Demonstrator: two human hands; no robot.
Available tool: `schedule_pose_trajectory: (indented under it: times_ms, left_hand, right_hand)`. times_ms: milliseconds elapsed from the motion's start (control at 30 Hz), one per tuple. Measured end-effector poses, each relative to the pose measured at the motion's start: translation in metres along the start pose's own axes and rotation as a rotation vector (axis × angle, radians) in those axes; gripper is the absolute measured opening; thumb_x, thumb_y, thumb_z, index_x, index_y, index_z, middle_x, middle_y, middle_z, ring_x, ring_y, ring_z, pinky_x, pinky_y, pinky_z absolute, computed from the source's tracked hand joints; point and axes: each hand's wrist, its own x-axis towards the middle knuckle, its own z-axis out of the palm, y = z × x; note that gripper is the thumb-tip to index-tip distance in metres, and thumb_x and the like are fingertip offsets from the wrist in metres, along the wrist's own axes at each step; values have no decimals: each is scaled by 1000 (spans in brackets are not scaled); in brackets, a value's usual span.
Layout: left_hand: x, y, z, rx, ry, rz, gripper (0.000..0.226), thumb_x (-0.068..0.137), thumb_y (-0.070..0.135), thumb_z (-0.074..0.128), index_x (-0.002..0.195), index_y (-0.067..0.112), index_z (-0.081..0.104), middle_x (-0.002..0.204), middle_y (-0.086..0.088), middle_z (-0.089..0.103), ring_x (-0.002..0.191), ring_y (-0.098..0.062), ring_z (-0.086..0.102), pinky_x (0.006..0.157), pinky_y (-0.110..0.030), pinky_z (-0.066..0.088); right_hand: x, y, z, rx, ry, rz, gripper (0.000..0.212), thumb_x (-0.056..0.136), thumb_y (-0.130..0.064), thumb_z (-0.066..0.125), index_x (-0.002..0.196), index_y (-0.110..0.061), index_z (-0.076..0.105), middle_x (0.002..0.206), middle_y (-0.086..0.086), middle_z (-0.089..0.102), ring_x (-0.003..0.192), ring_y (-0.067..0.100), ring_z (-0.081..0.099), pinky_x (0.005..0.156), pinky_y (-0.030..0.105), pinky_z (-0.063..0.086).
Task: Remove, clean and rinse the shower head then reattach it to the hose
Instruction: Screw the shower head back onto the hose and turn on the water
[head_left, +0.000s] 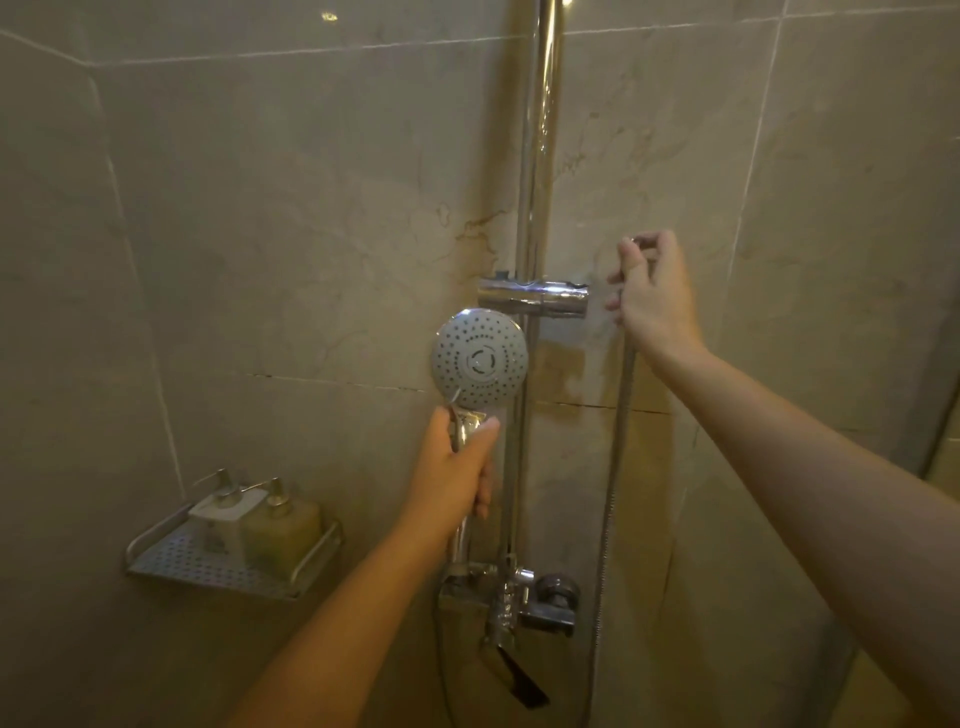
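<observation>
Shower head stands upright, handle vertical, spray face toward the camera, left hand fingers wrapped round its handle; right hand fingers pinch the detached hose end beside the rail.

No writing, brand, number or sign can be read anywhere. The two pump bottles on the corner shelf carry no legible label, and the shower head shows only spray holes.
</observation>
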Motion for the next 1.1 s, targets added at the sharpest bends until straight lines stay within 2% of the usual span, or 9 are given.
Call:
schedule_pose_trajectory:
  times_ms: [100, 167, 267, 367, 433, 567, 800, 1000, 1100]
  left_hand:
    - [-8, 4, -7, -64, -3, -7, 13, 104, 31, 55, 117, 32, 51, 65, -1, 58, 47, -15, 53, 43, -29, 48]
    - [-13, 3, -12, -83, 10, -9, 19, 104, 35, 54, 122, 36, 49, 62, 0, 57, 45, -15, 51, 42, -29, 47]
    - [-23, -6, -21, -130, 54, -11, 26, 103, 38, 56, 128, 38, 47, 62, 1, 53, 44, -16, 47, 40, -28, 42]
    - [-38, -14, -34, -189, 121, -30, 23, 102, 36, 59, 123, 33, 50, 62, 1, 52, 42, -15, 44, 38, -26, 37]
    - [-51, -19, -44, -211, 174, -41, 8, 102, 34, 60, 108, 34, 54, 62, 0, 51, 42, -17, 41, 40, -26, 36]
    - [-84, -26, -61, -236, 359, -69, 13, 102, 28, 59, 94, 27, 49, 58, 0, 45, 38, -17, 37, 41, -25, 32]
    - [-142, -40, -86, -329, 702, -157, 17, 101, 27, 61, 104, 20, 46, 56, -1, 40, 39, -16, 34, 38, -24, 30]
    - [-192, -45, -99, -320, 996, -189, 29, 100, 20, 58, 79, 16, 39, 51, -1, 34, 37, -16, 31, 38, -24, 30]
    - [-217, -40, -105, -318, 1100, -170, 30, 99, 14, 55, 76, 18, 36, 53, -1, 30, 38, -15, 28, 38, -23, 28]
  right_hand:
    - [-46, 4, 5, -117, -43, -46, 19, 105, -39, 41, 98, -23, 47, 80, -5, 53, 69, 9, 50, 61, 25, 42]
    - [-86, 4, 12, -161, -106, 8, 26, 104, -40, 43, 96, -16, 50, 77, -7, 51, 63, 1, 45, 59, 22, 40]
    - [-153, 13, 20, -211, -271, 81, 24, 98, -31, 57, 79, -17, 52, 66, -8, 51, 52, -1, 44, 53, 16, 38]
    - [-218, 23, 31, -227, -447, 187, 29, 93, -25, 62, 69, -14, 52, 53, -8, 48, 47, 3, 41, 48, 21, 36]
    - [-256, 27, 39, -233, -522, 257, 37, 93, -24, 63, 60, -15, 48, 44, -10, 42, 43, 5, 36, 47, 20, 29]
    - [-320, 36, 53, -226, -671, 331, 45, 94, -22, 59, 54, -20, 38, 41, -9, 35, 41, 7, 29, 45, 23, 22]
    - [-394, 44, 72, -192, -893, 384, 34, 89, -22, 57, 58, -12, 47, 50, -6, 46, 49, 10, 42, 51, 41, 38]
    - [-427, 25, 86, -182, -1068, 323, 36, 88, -17, 55, 55, -16, 41, 51, -5, 43, 52, 17, 40, 50, 35, 26]
    - [-443, 18, 89, -155, -1149, 275, 36, 86, -17, 54, 54, -16, 38, 51, -4, 41, 55, 21, 39, 50, 35, 26]
